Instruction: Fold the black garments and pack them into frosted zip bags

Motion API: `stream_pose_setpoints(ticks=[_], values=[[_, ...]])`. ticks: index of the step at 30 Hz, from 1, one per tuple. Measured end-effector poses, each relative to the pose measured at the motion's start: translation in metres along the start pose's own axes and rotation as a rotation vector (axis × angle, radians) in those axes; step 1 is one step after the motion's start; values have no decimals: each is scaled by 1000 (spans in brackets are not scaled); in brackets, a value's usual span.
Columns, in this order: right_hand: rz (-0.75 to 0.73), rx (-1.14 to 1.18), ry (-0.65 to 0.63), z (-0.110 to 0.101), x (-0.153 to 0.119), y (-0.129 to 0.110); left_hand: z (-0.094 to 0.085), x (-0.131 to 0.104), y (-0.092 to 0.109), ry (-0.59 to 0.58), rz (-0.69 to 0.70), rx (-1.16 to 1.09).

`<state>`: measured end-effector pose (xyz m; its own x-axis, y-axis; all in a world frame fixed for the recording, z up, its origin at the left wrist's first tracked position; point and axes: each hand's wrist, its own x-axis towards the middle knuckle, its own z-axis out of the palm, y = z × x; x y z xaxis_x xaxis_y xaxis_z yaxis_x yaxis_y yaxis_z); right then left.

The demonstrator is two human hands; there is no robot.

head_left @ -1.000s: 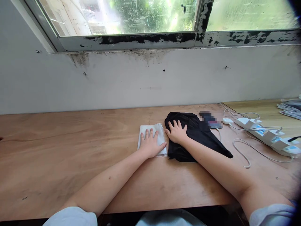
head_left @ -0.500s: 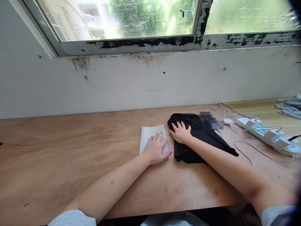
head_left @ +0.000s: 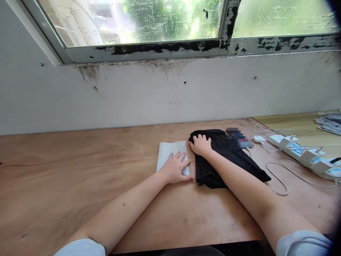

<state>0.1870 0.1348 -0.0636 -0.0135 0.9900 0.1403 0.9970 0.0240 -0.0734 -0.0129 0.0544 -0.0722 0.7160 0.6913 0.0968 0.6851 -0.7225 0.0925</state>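
A white, flat, rectangular item [head_left: 166, 153] lies on the wooden table, and my left hand [head_left: 174, 170] rests over its lower right part with the fingers spread. To its right is a crumpled black cloth or bag [head_left: 213, 176]. On the upper left part of that black item lies my right hand [head_left: 201, 145], its fingers apart and slightly bent. Neither hand is closed around anything.
A blurred-out dark object [head_left: 238, 138] sits at the black item's upper right. A white power strip [head_left: 306, 154] with plugs and loose cables [head_left: 277, 163] lies on the right. Grey-white folded items [head_left: 330, 122] are at the far right, and a wall [head_left: 133, 96] stands behind the table.
My right hand has slid a little up and left on the black item, and its fingers are more bent. My left hand has shifted slightly left.
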Motion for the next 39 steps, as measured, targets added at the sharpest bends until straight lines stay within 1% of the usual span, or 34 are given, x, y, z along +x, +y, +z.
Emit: stream_pose_setpoints(ticks=[5, 8, 10, 12, 14, 16, 19, 20, 22, 23, 25, 27, 30, 34, 37, 39], values=[[27, 47, 56, 3, 4, 1, 4, 3, -5, 64, 52, 54], [49, 90, 67, 2, 8, 4, 4, 1, -1, 99, 78, 56], [68, 130, 61, 2, 10, 6, 1, -1, 3, 120, 74, 43], [81, 164, 54, 2, 12, 8, -5, -2, 5, 148, 22, 45], [79, 179, 54, 2, 14, 9, -12, -2, 0, 184, -91, 64], [63, 175, 60, 3, 15, 10, -16, -1, -15, 232, -251, 82], [37, 147, 55, 4, 15, 9, -15, 2, -54, 358, -505, 59], [35, 138, 49, 4, 15, 9, -13, 3, -67, 386, -559, 17], [34, 130, 34, 3, 15, 8, -7, 4, -89, 368, -622, -131], [33, 128, 29, 3, 15, 8, -4, 5, -97, 360, -640, -197], [32, 126, 20, 3, 15, 7, 1, 6, -104, 338, -664, -268], [30, 120, 14, 3, 15, 8, 2, 7, -103, 343, -687, -261], [24, 109, 15, 4, 16, 8, 2, 7, -97, 388, -757, -192], [9, 100, 8, 3, 16, 9, -3, 5, -92, 383, -798, -142], [4, 95, -8, 2, 15, 9, -7, 3, -86, 413, -847, -84], [3, 94, -7, 2, 15, 9, -9, 2, -83, 407, -872, -44]])
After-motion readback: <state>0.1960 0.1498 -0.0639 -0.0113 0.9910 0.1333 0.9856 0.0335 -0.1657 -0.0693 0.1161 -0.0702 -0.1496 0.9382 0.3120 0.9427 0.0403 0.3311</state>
